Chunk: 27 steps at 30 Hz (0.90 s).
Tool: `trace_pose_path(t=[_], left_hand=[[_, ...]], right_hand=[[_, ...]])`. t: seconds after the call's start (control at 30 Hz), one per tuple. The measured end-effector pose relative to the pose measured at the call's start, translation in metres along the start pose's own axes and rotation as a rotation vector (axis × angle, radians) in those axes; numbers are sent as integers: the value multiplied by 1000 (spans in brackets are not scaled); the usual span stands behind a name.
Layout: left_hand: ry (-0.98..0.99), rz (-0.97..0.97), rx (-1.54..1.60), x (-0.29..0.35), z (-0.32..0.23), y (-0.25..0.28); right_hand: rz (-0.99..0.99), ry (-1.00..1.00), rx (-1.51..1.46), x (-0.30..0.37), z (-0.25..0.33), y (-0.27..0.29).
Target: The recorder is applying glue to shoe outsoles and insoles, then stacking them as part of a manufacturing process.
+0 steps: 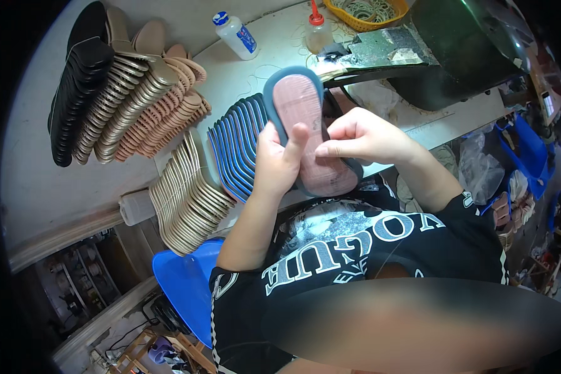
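Note:
A shoe insole (302, 118), with a pinkish board face and a dark blue-grey rim, is held up in front of my chest. My left hand (280, 156) is closed around its left edge, thumb lying across the pink face. Fingers bent and pressed together, my right hand (364, 137) grips its right edge near the middle; the fingertips behind it are hidden. Just left of the insole stands a row of dark insoles with blue edges (234, 149). Closer to me and further left is a row of gold-edged insoles (187, 193).
Stacks of black insoles (75, 106), gold insoles (121, 87) and pink insoles (168, 118) stand at the far left. A white bottle with a blue cap (235, 36), a red-tipped bottle (318, 31), a yellow basket (368, 17) and a dark green machine (461, 50) line the table's far side.

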<state>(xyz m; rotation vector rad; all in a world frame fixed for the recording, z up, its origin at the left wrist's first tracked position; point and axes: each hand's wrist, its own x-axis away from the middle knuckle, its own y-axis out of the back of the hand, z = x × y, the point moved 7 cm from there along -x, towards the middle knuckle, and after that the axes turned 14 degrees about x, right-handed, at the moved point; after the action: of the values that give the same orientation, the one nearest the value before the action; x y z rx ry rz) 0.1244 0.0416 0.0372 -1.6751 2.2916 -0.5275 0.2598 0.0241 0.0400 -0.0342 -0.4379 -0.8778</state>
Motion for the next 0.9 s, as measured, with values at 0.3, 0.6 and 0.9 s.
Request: trace_pose_path(t=[0.3,0.6,0.9], left_hand=[[-57,-208,168,-50,-26,7],[-313,-206,-717,-110,-19,15],[-117,-182,-898,-130,-12,7]], right_hand=[[-4,262,-141,9,-14,-4],[-168,102,-523,16,-33,3],[-271,129,-625,23,-28,12]])
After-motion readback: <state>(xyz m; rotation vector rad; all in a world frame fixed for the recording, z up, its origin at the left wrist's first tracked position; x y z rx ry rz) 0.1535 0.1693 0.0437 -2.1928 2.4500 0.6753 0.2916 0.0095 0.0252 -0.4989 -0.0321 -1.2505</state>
